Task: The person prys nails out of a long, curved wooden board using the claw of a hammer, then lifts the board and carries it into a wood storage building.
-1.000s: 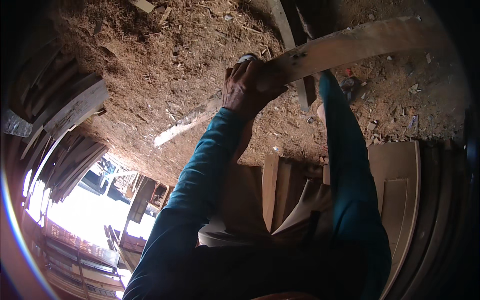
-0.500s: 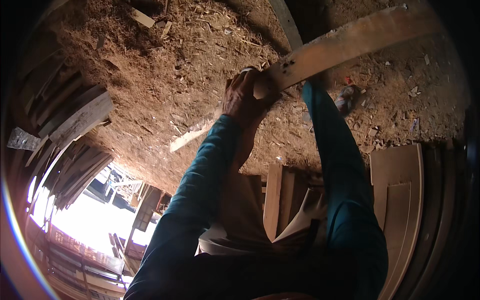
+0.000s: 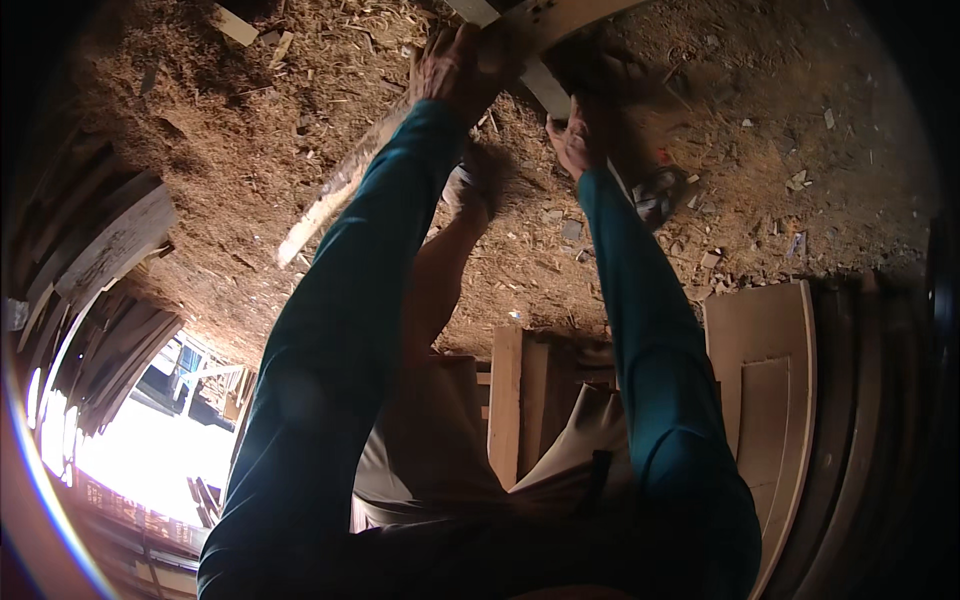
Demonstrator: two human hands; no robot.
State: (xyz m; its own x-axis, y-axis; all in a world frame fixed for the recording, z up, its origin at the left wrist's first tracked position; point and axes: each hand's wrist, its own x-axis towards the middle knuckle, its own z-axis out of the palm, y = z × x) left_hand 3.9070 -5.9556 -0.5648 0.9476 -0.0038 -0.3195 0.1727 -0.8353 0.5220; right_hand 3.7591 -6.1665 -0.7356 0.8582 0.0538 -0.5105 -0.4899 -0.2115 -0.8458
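Observation:
My left hand is shut on a long pale wooden plank that runs up to the right out of the top edge. My right hand is lower and to the right, fingers curled at the near end of a narrow pale slat that crosses under the plank. Whether it grips the slat is unclear. Both arms wear teal sleeves and reach up the picture over a floor of sawdust.
A long thin strip lies on the sawdust by my left arm. My foot is between the arms. Curved boards are stacked at the left, a flat panel lies at the right, and short boards are below centre.
Both hands and the plank have moved up and away toward the top edge. My arms are stretched out further, and my right hand now shows below the plank.

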